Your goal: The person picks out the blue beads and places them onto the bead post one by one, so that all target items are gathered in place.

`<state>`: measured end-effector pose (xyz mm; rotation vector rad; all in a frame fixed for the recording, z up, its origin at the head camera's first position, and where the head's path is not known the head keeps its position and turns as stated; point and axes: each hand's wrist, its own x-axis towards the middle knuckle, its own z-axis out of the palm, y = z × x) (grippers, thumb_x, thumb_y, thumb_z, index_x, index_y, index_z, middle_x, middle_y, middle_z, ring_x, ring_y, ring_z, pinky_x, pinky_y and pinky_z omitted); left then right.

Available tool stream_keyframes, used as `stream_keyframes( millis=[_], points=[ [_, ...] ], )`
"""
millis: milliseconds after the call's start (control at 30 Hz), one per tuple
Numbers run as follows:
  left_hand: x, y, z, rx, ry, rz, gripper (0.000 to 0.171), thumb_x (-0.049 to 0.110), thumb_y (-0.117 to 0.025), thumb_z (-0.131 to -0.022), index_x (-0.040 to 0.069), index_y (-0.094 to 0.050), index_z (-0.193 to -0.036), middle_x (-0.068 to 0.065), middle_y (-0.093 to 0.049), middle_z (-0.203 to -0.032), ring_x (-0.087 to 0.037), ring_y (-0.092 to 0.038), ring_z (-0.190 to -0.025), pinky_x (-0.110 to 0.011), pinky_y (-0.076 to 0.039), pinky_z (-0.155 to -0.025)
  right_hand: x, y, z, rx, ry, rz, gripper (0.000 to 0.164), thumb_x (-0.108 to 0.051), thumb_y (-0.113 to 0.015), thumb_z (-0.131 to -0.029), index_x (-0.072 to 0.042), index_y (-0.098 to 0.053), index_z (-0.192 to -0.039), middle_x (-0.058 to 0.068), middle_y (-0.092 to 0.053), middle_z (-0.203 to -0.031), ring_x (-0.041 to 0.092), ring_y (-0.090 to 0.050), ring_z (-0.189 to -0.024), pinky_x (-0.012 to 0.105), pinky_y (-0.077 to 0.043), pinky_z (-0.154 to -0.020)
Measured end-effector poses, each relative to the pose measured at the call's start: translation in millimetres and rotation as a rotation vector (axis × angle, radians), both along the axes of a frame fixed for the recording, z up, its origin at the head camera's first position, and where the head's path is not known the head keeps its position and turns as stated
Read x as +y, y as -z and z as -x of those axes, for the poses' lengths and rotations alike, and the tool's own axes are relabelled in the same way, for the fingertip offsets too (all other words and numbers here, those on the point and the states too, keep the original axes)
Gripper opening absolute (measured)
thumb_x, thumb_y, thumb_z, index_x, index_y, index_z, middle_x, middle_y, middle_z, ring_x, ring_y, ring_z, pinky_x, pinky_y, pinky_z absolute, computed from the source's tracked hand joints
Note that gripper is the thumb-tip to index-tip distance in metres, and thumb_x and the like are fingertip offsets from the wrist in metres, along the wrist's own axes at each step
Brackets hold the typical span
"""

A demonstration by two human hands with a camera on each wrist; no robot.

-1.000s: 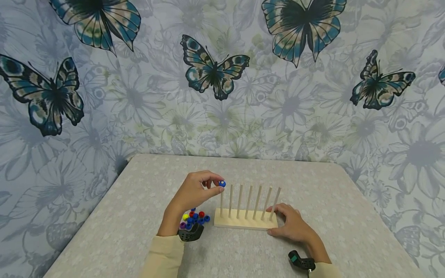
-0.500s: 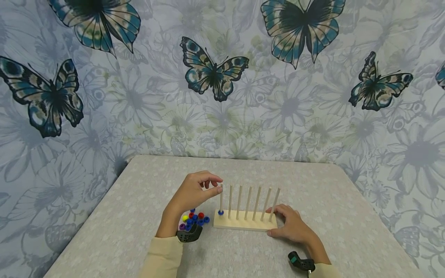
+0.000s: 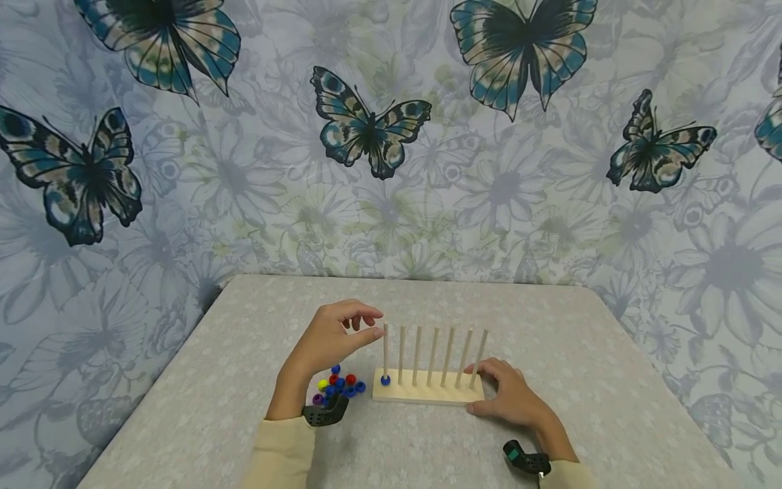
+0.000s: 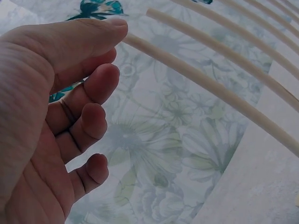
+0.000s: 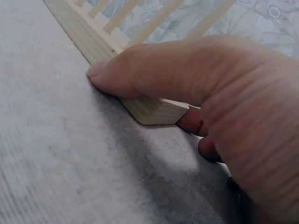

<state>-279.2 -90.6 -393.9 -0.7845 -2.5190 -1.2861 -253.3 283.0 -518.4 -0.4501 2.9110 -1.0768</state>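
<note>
So, pegged stand (image 3: 406,391) on pale patterned table (image 3: 519,314); butterfly wallpaper (image 3: 391,210) behind.

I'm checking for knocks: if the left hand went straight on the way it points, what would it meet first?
Probably the leftmost peg, right in front of the left hand; whether they touch is unclear.

Blue bead (image 3: 385,380) now out of L hand (image 3: 332,334), at leftmost peg (image 3: 385,353) btm.
</note>
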Motion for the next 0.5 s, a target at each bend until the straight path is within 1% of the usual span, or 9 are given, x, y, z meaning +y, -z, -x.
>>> stream_keyframes(
  millis=[100, 333, 500],
  points=[
    [-6, -0.7, -2.8, 0.006, -0.008, 0.006, 0.017, 0.042, -0.074, -0.090, 0.041, -0.072, -0.107, 0.017, -0.066, -0.092, -0.014, -0.054, -0.082, -0.030, -0.047, -0.069, -2, -1.1, 0.3, 0.002, -0.008, 0.003, 0.057, -0.053, -0.089, -0.067, -0.039, -0.064, -0.116, -0.016, -0.063, -0.115, 0.010, -0.053, -0.104, 0.037, -0.029, -0.086],
    [-18, -1.6, -9.4, -0.022, -0.039, 0.020, 0.016, 0.044, -0.073, -0.090, 0.042, -0.071, -0.106, 0.017, -0.066, -0.092, -0.015, -0.053, -0.081, -0.030, -0.047, -0.068, -3, 0.1, -1.8, -0.011, -0.002, 0.008, 0.058, -0.053, -0.089, -0.066, -0.039, -0.065, -0.117, -0.016, -0.063, -0.117, 0.012, -0.053, -0.109, 0.035, -0.028, -0.085],
    [-23, -0.8, -10.4, 0.000, -0.047, 0.052, 0.014, 0.040, -0.072, -0.092, 0.040, -0.072, -0.106, 0.019, -0.067, -0.095, -0.013, -0.054, -0.080, -0.029, -0.048, -0.067, -2, 0.0, -0.7, 0.001, -0.002, -0.010, 0.057, -0.054, -0.088, -0.067, -0.039, -0.065, -0.117, -0.016, -0.063, -0.116, 0.012, -0.053, -0.109, 0.034, -0.028, -0.083]
  ],
)
